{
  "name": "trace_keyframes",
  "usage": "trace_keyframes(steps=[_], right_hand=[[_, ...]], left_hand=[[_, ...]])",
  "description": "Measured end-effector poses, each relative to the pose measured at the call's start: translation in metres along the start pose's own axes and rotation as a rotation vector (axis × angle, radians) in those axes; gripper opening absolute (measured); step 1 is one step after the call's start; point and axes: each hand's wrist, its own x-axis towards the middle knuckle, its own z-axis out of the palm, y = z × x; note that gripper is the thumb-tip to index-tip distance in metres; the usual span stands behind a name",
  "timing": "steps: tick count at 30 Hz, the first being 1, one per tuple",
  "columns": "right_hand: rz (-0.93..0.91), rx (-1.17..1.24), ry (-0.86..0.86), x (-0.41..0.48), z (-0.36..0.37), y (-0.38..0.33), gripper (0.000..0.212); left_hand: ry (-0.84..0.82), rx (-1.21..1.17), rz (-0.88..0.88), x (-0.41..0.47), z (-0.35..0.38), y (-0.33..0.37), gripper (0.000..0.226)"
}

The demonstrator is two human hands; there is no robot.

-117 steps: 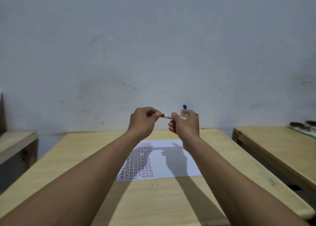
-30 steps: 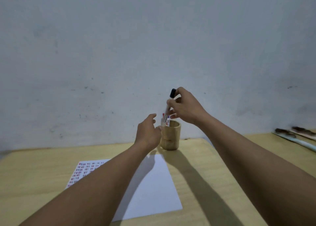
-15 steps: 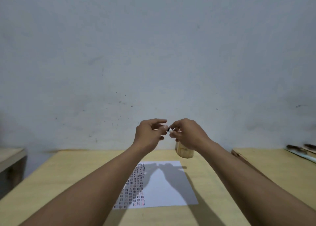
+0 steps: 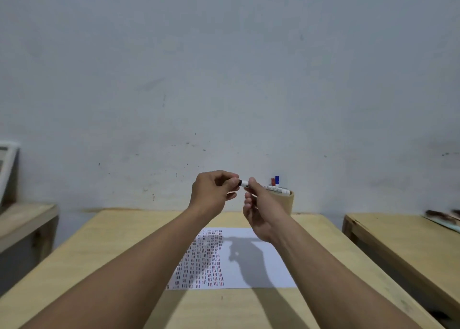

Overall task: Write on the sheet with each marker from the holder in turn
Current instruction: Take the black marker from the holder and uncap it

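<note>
Fresh from the wooden holder (image 4: 286, 203), a black-capped marker (image 4: 265, 187) now lies level above the sheet (image 4: 268, 259): the right hand (image 4: 261, 209) grips its barrel, the left hand (image 4: 214, 194) pinches the cap, uncapping seemingly next; 2 markers stay holdered.

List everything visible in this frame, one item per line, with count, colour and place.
Marker: 1, white barrel, black cap, held level between both hands above the table.
Holder: 1, wooden, far end of the table by the wall.
Markers in holder: 2, red and blue tips showing.
Sheet: 1, white, mid-table; columns of small red and dark strokes fill its left part.
Table: 1, light wood, centre.
Side tables: 2, light wood, left and right.
Wall: grey-white, scuffed.
Left hand: pinches the cap.
Right hand: grips the barrel.
</note>
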Motion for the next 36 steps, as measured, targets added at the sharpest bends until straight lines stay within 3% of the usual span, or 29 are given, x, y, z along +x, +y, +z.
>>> trace_keyframes(steps=[3,10,19,23,30,34,36], right_hand=[[-0.017,0.131,0.003,0.006,0.007,0.007,0.017],[-0.053,0.195,-0.016,0.017,0.014,0.029,0.016],[-0.005,-0.01,0.025,0.028,0.013,0.059,0.01],[0.011,-0.096,0.009,0.034,0.013,0.07,0.008],[-0.001,-0.169,0.002,0.046,0.012,0.081,0.006],[-0.067,-0.274,-0.001,0.05,0.006,0.08,0.008],[-0.117,-0.344,0.007,0.052,0.002,0.078,0.01]], left_hand=[[-0.019,0.051,-0.004,0.0,-0.008,-0.002,0.011],[0.021,0.15,-0.023,0.0,-0.032,-0.012,0.012],[0.161,0.594,-0.048,0.005,-0.096,-0.055,0.008],[0.204,0.708,-0.121,0.004,-0.121,-0.088,0.02],[0.161,0.935,-0.225,0.003,-0.137,-0.119,0.019],[0.148,1.066,-0.191,-0.004,-0.138,-0.118,0.044],[0.151,1.106,-0.171,-0.012,-0.139,-0.113,0.041]])
